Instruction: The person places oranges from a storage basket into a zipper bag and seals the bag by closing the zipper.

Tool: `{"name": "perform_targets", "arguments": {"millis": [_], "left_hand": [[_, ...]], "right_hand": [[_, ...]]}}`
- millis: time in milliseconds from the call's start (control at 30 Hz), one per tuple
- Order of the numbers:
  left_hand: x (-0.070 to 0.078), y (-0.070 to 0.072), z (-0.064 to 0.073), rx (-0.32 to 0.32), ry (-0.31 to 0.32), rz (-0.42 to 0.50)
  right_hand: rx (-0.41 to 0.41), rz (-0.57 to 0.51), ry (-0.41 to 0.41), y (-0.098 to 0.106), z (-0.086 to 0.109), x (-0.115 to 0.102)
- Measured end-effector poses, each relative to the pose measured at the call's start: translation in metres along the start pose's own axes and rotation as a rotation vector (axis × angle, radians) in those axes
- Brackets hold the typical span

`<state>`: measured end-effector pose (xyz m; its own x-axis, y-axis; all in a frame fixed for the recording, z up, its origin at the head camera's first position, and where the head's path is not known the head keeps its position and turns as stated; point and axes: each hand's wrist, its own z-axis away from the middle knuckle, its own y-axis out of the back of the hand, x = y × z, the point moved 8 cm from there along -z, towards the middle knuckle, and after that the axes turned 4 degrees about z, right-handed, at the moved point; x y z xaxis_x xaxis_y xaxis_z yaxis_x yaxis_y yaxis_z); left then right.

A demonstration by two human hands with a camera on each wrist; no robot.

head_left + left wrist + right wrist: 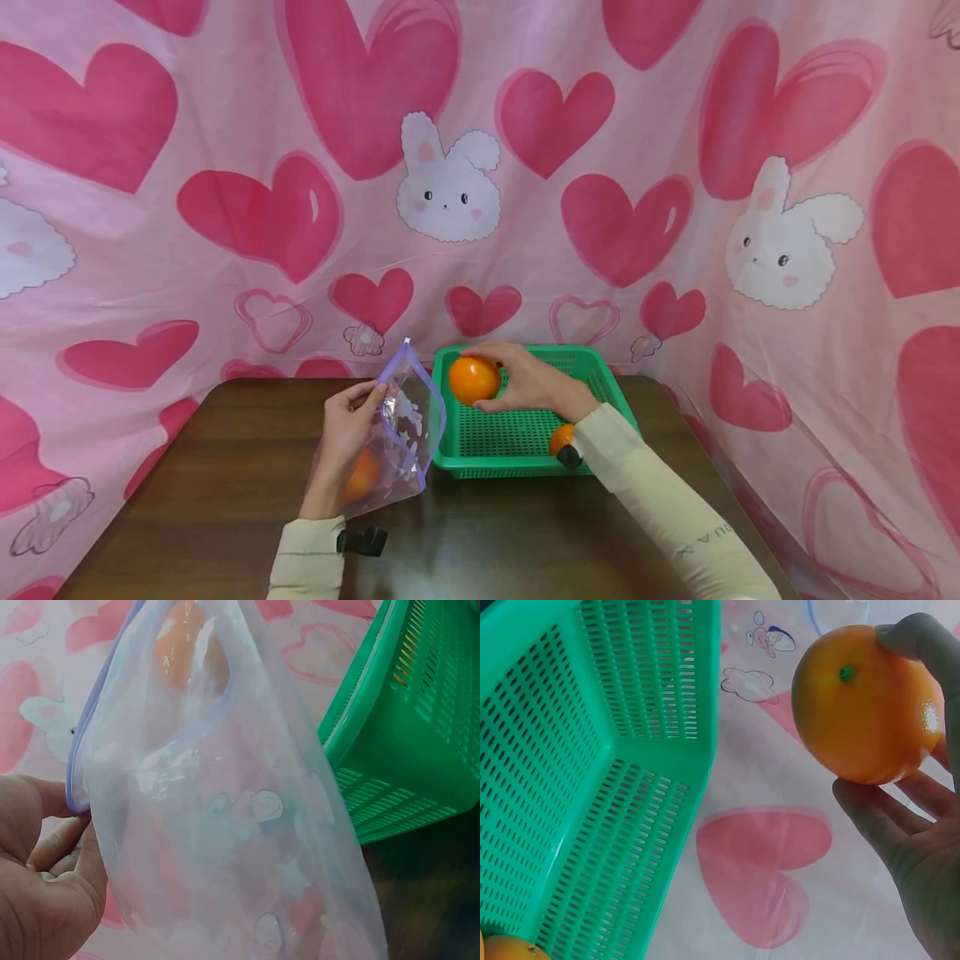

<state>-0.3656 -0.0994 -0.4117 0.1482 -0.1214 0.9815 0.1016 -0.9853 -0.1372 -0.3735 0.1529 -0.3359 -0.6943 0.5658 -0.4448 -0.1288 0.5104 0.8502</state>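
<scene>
My left hand [347, 429] pinches the purple-edged rim of a clear zip bag [225, 825], whose mouth gapes toward the right. Inside the bag's lower part sits an orange [363, 477], partly behind the left wrist. My right hand [531, 385] grips another orange [471, 382] between thumb and fingers, raised above the left side of a green basket [495, 468]. The right wrist view shows this held orange [862, 709] with its green stem spot. In the basket's near right corner lies an orange [559, 438], partly hidden by the right wrist's black strap piece.
A dark wooden table [480, 542] carries the basket, which stands toward the back. Behind and beside it hangs a pink cloth [525, 200] with hearts and rabbits. An orange [514, 949] shows at the basket's edge in the right wrist view.
</scene>
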Motion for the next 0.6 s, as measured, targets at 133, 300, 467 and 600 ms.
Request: {"name": "perform_targets", "arguments": {"millis": [133,300,467,600], "left_hand": [[0.001,0.001,0.0,-0.002,-0.016,-0.002],[0.002,0.002,-0.001,-0.002,-0.023,-0.013],[0.003,0.001,0.0,-0.01,-0.034,-0.013],[0.005,0.001,0.0,-0.016,-0.035,-0.013]], "right_hand": [[0.006,-0.006,-0.003,-0.002,-0.001,-0.004],[0.007,-0.024,0.016,-0.005,-0.002,-0.008],[0.016,-0.012,0.044,-0.008,-0.005,-0.012],[0.033,-0.002,0.051,-0.01,-0.007,-0.015]]}}
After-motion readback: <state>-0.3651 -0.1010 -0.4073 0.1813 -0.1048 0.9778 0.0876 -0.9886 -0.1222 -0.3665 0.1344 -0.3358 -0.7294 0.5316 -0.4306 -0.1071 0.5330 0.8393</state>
